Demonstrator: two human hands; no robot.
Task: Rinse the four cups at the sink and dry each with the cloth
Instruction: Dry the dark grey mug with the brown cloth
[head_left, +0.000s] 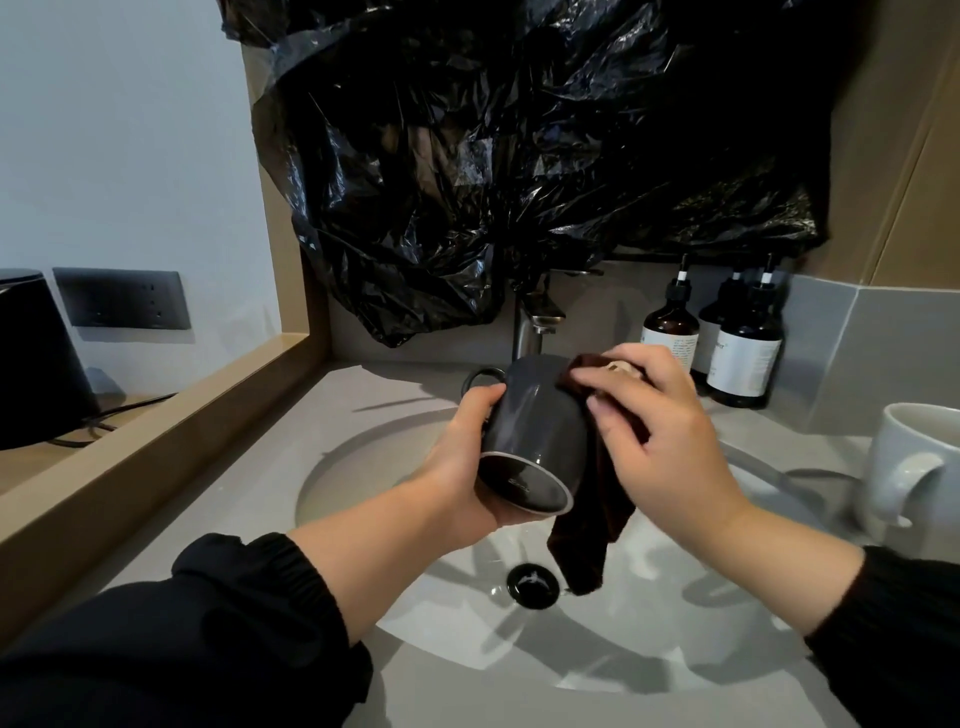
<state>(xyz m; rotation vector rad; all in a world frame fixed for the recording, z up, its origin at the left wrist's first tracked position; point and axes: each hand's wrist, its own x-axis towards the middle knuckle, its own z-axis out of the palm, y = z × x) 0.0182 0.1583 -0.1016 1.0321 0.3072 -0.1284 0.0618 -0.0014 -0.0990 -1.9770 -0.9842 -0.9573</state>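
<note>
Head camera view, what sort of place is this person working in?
Most likely a hotel-style bathroom vanity: a white basin sink set in a grey countertop, a metal faucet behind it, and three matching brown pump bottles lined up against the wall.

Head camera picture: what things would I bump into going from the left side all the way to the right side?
Black appliance → wall socket → left hand → dark cup → right hand holding the cloth → white mug.
</note>
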